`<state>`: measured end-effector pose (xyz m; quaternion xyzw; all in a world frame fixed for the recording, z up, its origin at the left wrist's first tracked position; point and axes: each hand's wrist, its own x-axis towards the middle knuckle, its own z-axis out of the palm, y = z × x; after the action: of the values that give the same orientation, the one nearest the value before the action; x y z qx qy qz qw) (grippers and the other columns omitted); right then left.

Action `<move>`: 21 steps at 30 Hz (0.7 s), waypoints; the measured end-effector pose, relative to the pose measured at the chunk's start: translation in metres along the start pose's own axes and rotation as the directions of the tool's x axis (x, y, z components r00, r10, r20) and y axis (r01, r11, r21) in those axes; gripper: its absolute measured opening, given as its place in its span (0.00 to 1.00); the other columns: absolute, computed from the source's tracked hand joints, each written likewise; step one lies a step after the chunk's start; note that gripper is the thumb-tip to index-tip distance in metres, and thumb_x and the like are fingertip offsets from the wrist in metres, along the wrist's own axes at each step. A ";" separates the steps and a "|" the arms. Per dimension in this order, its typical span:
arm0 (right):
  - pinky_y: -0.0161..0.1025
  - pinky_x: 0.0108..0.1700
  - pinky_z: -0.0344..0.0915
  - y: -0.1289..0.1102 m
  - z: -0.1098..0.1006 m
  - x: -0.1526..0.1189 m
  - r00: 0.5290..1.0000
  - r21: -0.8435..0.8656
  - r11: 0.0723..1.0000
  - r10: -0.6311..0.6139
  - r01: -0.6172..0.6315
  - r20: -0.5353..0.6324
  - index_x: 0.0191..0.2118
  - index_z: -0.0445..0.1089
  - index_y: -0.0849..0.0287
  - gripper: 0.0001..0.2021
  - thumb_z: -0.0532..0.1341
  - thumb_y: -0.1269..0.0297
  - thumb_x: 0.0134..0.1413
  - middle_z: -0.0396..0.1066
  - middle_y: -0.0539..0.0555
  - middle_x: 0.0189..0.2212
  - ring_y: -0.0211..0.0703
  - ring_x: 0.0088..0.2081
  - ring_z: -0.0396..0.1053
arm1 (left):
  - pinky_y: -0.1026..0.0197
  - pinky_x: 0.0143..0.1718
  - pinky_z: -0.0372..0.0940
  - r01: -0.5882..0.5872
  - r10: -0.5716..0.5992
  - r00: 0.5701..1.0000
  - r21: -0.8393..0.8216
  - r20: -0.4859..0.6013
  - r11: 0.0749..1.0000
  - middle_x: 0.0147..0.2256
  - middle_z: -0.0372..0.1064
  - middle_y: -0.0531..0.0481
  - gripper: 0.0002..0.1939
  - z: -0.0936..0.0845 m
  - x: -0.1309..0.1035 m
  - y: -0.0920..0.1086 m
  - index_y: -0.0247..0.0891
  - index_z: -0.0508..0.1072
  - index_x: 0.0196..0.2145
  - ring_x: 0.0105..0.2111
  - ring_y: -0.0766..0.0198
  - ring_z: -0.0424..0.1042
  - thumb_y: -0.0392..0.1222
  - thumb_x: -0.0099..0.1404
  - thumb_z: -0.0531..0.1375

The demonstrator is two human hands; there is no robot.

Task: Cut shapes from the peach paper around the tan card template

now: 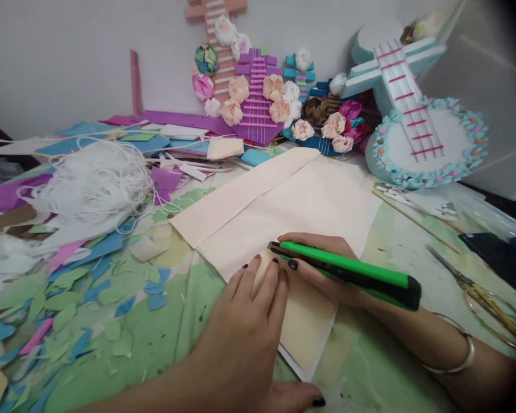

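My right hand [327, 272] grips a green and black box cutter [348, 265], its metal tip resting close to my left fingertips. Pressed flat with fingers stretched out, my left hand [253, 321] lies over a cream piece [312, 321] that has a white edge along its bottom. Behind both hands spreads a large pale peach sheet [309, 201], with a strip of the same colour [245, 195] along its far left edge. What lies directly under my left palm is hidden.
A tangle of white cord [94, 183] and many green and blue paper scraps [69, 298] cover the left side. Gold-handled scissors [477, 287] and a thin wooden stick [417, 221] lie at right. Flower-decorated paper guitars [258, 97] and a light blue one [417, 126] stand along the wall.
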<state>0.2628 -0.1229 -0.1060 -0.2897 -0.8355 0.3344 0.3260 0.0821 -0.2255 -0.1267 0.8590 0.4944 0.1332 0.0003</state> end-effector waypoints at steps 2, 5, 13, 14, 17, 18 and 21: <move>0.40 0.45 0.71 -0.005 -0.003 -0.001 0.995 0.095 0.993 0.071 -0.063 -0.076 0.50 0.70 0.58 0.15 0.59 0.67 0.56 0.75 0.56 0.44 0.45 0.42 0.74 | 0.41 0.59 0.50 -0.004 0.004 1.000 0.002 0.004 1.000 0.63 0.51 0.29 0.58 0.001 0.000 -0.001 0.22 0.58 0.62 0.62 0.34 0.49 0.79 0.52 0.46; 0.40 0.41 0.73 -0.013 -0.010 0.001 0.982 0.264 0.956 0.161 -0.131 -0.096 0.56 0.65 0.58 0.19 0.58 0.65 0.59 0.76 0.58 0.42 0.44 0.39 0.75 | 0.41 0.58 0.51 -0.041 0.041 0.999 0.016 -0.016 0.999 0.62 0.53 0.29 0.59 0.001 0.000 -0.005 0.23 0.59 0.61 0.61 0.34 0.51 0.80 0.51 0.45; 0.39 0.38 0.72 -0.025 -0.020 0.025 0.984 0.179 0.974 0.155 -0.137 -0.087 0.51 0.68 0.56 0.16 0.62 0.64 0.55 0.76 0.55 0.39 0.43 0.37 0.75 | 0.40 0.56 0.52 -0.057 0.058 0.998 0.033 -0.036 0.998 0.61 0.53 0.27 0.58 0.004 0.000 -0.006 0.21 0.59 0.61 0.60 0.33 0.52 0.79 0.52 0.46; 0.39 0.40 0.72 -0.025 -0.019 0.029 0.989 0.147 0.983 0.120 -0.106 -0.087 0.49 0.69 0.57 0.16 0.63 0.64 0.54 0.75 0.55 0.41 0.44 0.39 0.75 | 0.40 0.56 0.52 -0.061 0.063 0.997 0.039 -0.036 0.997 0.61 0.53 0.26 0.58 0.005 0.000 -0.005 0.21 0.58 0.61 0.60 0.32 0.51 0.79 0.53 0.46; 0.38 0.41 0.70 -0.019 -0.014 0.035 0.997 0.077 0.996 0.046 -0.042 -0.059 0.45 0.70 0.58 0.15 0.66 0.62 0.51 0.75 0.55 0.41 0.44 0.41 0.74 | 0.40 0.55 0.52 -0.073 0.074 0.997 0.050 -0.021 0.996 0.61 0.53 0.27 0.57 0.006 0.000 -0.005 0.22 0.57 0.62 0.60 0.32 0.51 0.78 0.53 0.48; 0.38 0.40 0.70 -0.015 -0.012 0.036 0.998 0.072 0.996 0.049 -0.047 -0.033 0.44 0.70 0.59 0.15 0.66 0.62 0.51 0.75 0.55 0.40 0.43 0.39 0.74 | 0.40 0.55 0.52 -0.070 0.071 0.997 0.051 -0.018 0.996 0.61 0.53 0.27 0.57 0.006 0.000 -0.005 0.22 0.56 0.62 0.60 0.32 0.52 0.78 0.53 0.48; 0.37 0.38 0.70 -0.002 -0.007 0.035 0.998 0.103 0.993 0.053 -0.056 0.032 0.43 0.69 0.61 0.13 0.64 0.63 0.52 0.75 0.56 0.38 0.42 0.38 0.74 | 0.40 0.55 0.52 -0.062 0.062 0.998 0.055 -0.003 0.997 0.61 0.54 0.28 0.57 0.006 0.001 -0.005 0.22 0.57 0.62 0.59 0.32 0.52 0.77 0.53 0.49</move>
<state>0.2458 -0.0973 -0.0889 -0.2901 -0.8134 0.3902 0.3192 0.0795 -0.2213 -0.1328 0.8733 0.4709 0.1217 -0.0287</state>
